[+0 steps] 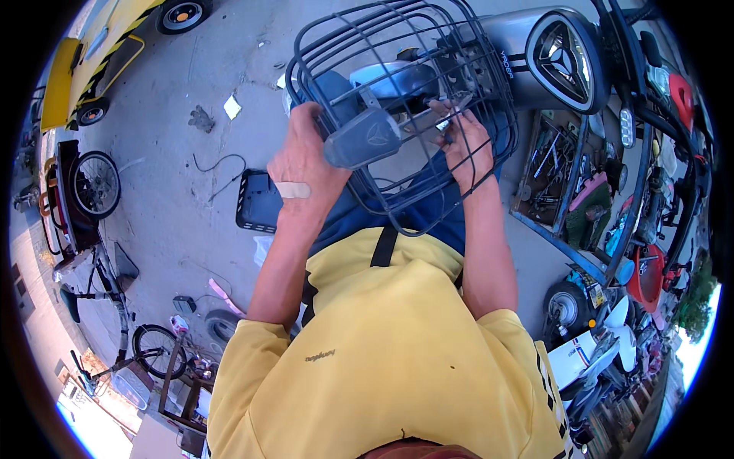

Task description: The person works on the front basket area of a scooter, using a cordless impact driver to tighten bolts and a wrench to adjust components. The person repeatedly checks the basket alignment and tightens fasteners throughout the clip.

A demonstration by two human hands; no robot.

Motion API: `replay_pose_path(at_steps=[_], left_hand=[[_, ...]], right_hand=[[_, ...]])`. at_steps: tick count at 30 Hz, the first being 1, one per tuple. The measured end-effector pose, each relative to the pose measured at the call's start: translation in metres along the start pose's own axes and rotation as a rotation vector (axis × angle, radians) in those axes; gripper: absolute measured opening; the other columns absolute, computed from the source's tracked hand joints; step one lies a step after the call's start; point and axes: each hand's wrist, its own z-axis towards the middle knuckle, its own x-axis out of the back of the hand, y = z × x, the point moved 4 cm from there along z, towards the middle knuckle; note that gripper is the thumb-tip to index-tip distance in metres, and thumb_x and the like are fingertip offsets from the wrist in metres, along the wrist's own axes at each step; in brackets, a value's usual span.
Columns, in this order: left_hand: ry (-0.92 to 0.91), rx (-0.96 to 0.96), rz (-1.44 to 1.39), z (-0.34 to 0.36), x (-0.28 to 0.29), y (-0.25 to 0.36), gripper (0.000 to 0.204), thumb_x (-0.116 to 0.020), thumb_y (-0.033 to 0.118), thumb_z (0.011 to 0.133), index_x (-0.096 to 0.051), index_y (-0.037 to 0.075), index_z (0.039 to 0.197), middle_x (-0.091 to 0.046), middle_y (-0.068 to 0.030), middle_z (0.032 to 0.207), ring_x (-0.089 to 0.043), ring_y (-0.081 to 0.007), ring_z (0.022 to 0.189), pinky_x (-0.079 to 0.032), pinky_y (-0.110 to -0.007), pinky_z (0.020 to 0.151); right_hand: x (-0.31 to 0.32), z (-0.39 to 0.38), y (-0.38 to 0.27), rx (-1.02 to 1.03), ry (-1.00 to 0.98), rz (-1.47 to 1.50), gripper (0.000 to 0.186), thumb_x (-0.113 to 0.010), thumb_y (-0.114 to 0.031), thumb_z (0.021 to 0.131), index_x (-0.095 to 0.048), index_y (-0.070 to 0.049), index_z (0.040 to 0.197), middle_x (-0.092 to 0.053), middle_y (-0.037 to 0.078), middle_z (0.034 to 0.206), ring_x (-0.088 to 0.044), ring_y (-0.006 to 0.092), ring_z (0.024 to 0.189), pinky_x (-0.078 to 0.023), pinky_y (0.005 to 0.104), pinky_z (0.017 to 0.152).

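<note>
My left hand (306,157), with a bandage strip across its back, is closed at the left side of a black wire basket (405,210), beside a dark grey housing (359,141); what its fingers hold is partly hidden. My right hand (466,145) is seen through the basket's bars, fingers curled on a small metal piece too small to name, near the silver metal bracket and fittings (459,73) of an electric scooter. A silver cylindrical scooter body part (508,42) with a round trim sits just to the right.
A tray of wrenches (547,164) lies on the right, near a red bucket (646,275) and a white scooter (581,356). A black plastic crate (252,199) and a cable are on the floor. Bicycles (95,183) stand left, a yellow cart (61,92) upper left.
</note>
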Motion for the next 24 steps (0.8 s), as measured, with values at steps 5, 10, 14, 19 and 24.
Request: replay_pose_path(at_steps=[5, 10, 14, 19, 24], left_hand=[[-0.134, 0.221, -0.122, -0.008, -0.027, -0.032, 0.079, -0.076, 0.055, 0.078, -0.045, -0.007, 0.118, -0.068, -0.0262, 0.095, -0.069, -0.0424, 0.078, -0.054, -0.048, 0.067], [-0.174, 0.173, -0.424, -0.018, -0.051, -0.053, 0.079, -0.074, 0.049, 0.081, -0.040, -0.010, 0.121, -0.067, -0.0292, 0.082, -0.068, -0.0435, 0.068, -0.054, -0.048, 0.059], [-0.253, 0.172, -0.544, -0.012, -0.057, -0.061, 0.084, -0.074, 0.044, 0.080, -0.035, -0.012, 0.130, -0.068, -0.0303, 0.088, -0.069, -0.0426, 0.068, -0.055, -0.048, 0.058], [-0.251, 0.096, -0.598, -0.034, -0.064, -0.069, 0.088, -0.078, 0.040, 0.076, -0.034, -0.010, 0.134, -0.067, -0.0305, 0.099, -0.070, -0.0409, 0.070, -0.054, -0.048, 0.055], [-0.131, 0.036, -0.672, -0.024, -0.060, -0.064, 0.077, -0.077, 0.024, 0.075, -0.038, -0.012, 0.129, -0.064, -0.0205, 0.071, -0.067, -0.0327, 0.055, -0.052, -0.039, 0.048]], right_hand=[[0.049, 0.014, -0.013, 0.094, 0.043, 0.006, 0.020, -0.057, -0.015, 0.101, -0.062, -0.003, 0.117, -0.071, 0.014, 0.111, -0.067, 0.0183, 0.098, -0.058, 0.0328, 0.079], [0.019, -0.003, -0.044, -0.039, 0.053, -0.325, 0.031, -0.059, -0.016, 0.101, -0.058, 0.000, 0.128, -0.066, 0.012, 0.119, -0.064, 0.0237, 0.105, -0.057, 0.0342, 0.084], [0.014, -0.005, -0.054, -0.039, 0.068, -0.422, 0.031, -0.059, -0.016, 0.100, -0.059, -0.001, 0.128, -0.068, 0.011, 0.114, -0.066, 0.0243, 0.104, -0.057, 0.0340, 0.081], [0.014, -0.015, -0.042, -0.111, 0.060, -0.474, 0.034, -0.059, -0.018, 0.100, -0.058, -0.001, 0.129, -0.067, 0.009, 0.111, -0.065, 0.0225, 0.103, -0.057, 0.0318, 0.079], [0.005, -0.013, -0.037, -0.106, 0.074, -0.485, 0.037, -0.060, -0.018, 0.099, -0.056, 0.000, 0.131, -0.067, 0.008, 0.108, -0.065, 0.0217, 0.099, -0.056, 0.0286, 0.075]])
